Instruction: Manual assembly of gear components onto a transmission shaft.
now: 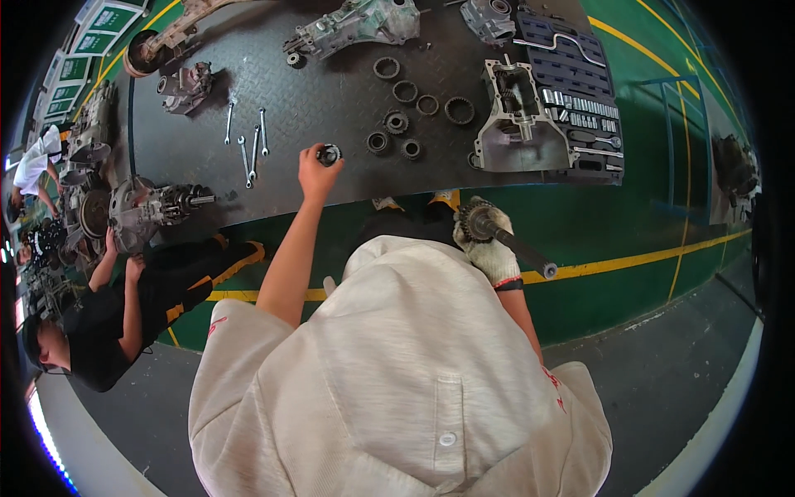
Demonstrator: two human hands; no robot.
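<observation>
My bare left hand (pixel 315 174) reaches over the near part of the table, its fingers closed on the side of a small metal gear ring (pixel 330 155). Whether that ring still rests on the tabletop, I cannot tell. Off the table's front edge, my right hand (pixel 493 253), in a white knitted glove, grips a gear shaft (pixel 523 250). A toothed gear (pixel 478 222) sits at the shaft's upper-left end; its bare end points down to the right. Several loose gear rings (pixel 405 92) lie right of my left hand, including a toothed gear (pixel 397 123).
Wrenches (pixel 244 157) lie left on the dark metal table (pixel 298 108). An open gearbox housing (pixel 522 124) stands right, beside a socket set (pixel 584 124). Another gearbox casing (pixel 364 26) lies at the back. On the left, a person (pixel 99 331) handles a gear assembly (pixel 153 211).
</observation>
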